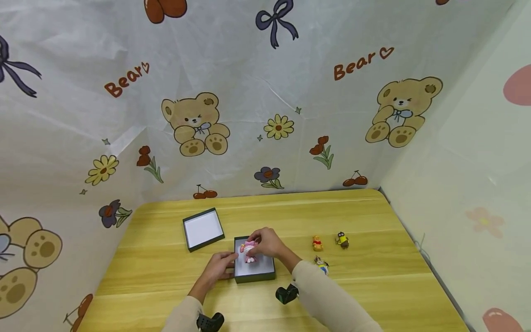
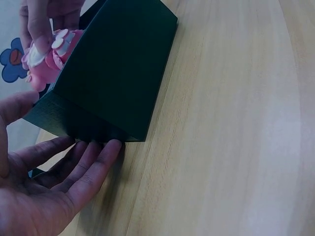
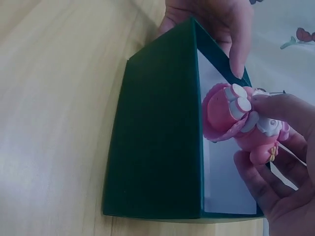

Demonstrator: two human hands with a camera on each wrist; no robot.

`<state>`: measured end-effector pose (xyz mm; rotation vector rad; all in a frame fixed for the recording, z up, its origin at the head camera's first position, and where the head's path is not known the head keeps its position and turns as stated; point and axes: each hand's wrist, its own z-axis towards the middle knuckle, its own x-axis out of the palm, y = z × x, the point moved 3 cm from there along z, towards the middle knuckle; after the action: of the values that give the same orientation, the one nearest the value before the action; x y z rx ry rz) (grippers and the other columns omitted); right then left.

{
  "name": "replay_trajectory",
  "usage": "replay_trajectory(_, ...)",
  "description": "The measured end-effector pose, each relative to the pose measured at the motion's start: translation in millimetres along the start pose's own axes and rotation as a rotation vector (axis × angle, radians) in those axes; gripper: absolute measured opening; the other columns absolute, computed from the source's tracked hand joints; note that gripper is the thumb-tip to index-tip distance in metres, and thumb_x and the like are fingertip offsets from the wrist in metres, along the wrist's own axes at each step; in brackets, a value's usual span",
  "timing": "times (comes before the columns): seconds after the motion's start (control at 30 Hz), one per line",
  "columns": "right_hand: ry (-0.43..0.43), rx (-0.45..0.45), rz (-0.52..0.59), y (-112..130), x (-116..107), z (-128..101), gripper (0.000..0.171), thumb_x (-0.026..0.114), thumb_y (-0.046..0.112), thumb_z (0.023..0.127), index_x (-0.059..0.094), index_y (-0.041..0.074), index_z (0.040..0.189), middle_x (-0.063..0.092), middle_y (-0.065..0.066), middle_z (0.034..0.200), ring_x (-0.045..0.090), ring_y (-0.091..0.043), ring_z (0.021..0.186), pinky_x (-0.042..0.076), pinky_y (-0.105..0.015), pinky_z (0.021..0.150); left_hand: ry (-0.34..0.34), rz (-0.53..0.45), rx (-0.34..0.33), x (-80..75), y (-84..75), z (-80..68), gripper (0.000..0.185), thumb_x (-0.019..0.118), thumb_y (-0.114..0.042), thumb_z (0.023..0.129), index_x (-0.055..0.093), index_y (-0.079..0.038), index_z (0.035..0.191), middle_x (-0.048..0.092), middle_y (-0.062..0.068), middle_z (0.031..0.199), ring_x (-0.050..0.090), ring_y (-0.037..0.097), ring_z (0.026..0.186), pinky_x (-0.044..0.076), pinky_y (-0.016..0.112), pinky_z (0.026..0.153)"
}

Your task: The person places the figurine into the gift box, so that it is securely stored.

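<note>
A dark green box with a white inside stands on the wooden table. My right hand pinches a pink toy figure just over the box's opening; the right wrist view shows the pink figure held between thumb and fingers above the white floor of the box. My left hand holds the box's left side, fingers straight along its wall and thumb on the rim. In the left wrist view the left hand's fingers lie against the box, with the figure above.
The box's lid lies upturned to the back left. Three small toy figures sit to the right: an orange one, a dark yellow one and one beside my right sleeve. Printed cloth walls enclose the table.
</note>
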<state>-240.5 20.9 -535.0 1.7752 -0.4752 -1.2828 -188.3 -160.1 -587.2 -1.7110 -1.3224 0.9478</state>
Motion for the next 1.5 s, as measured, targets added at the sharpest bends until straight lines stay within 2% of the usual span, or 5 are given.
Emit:
replay_trajectory(0.53,0.052,0.003,-0.014,2,13,-1,0.025,0.085,0.011,0.071,0.073,0.007,0.093,0.066,0.004,0.084,0.057,-0.01,0.075,0.049,-0.025,0.065,0.026,-0.001,0.022,-2.1,5.2,4.0,0.055,0.053,-0.03,0.099,0.048,0.016,0.129,0.06,0.021,0.115,0.064,0.023,0.092,0.057,0.042,0.076)
replay_trajectory(1.0,0.059,-0.033,-0.144,4,19,0,0.026,0.085,0.014,0.071,0.074,0.006,0.094,0.069,0.002,0.086,0.057,-0.009,0.077,0.047,-0.025,0.067,0.023,-0.024,0.041,-1.2,1.7,-0.6,0.059,0.057,-0.034,0.097,0.048,0.015,0.129,0.061,0.019,0.116,0.064,0.022,0.092,0.057,0.041,0.075)
replay_trajectory(1.13,0.055,-0.025,-0.227,5,21,0,0.026,0.086,0.019,0.071,0.076,0.01,0.094,0.071,0.003,0.092,0.06,-0.015,0.088,0.048,-0.028,0.075,0.029,-0.029,0.041,-0.9,1.9,0.2,0.058,0.056,-0.032,0.098,0.048,0.016,0.129,0.062,0.018,0.113,0.064,0.022,0.091,0.057,0.041,0.074)
replay_trajectory(1.27,0.057,-0.009,-0.245,6,23,0,0.026,0.086,0.019,0.071,0.076,0.012,0.093,0.071,0.003,0.095,0.058,-0.023,0.099,0.048,-0.034,0.081,0.028,-0.037,0.045,-0.7,0.5,-0.2,0.056,0.054,-0.03,0.099,0.047,0.017,0.128,0.064,0.017,0.108,0.065,0.022,0.089,0.057,0.041,0.074)
replay_trajectory(1.5,0.077,-0.053,-0.265,7,24,2,0.026,0.085,0.018,0.072,0.076,0.007,0.093,0.073,0.001,0.091,0.062,-0.019,0.091,0.048,-0.029,0.077,0.01,-0.037,0.035,-0.1,0.3,0.9,0.054,0.054,-0.027,0.099,0.047,0.017,0.129,0.064,0.016,0.105,0.064,0.021,0.088,0.057,0.04,0.072)
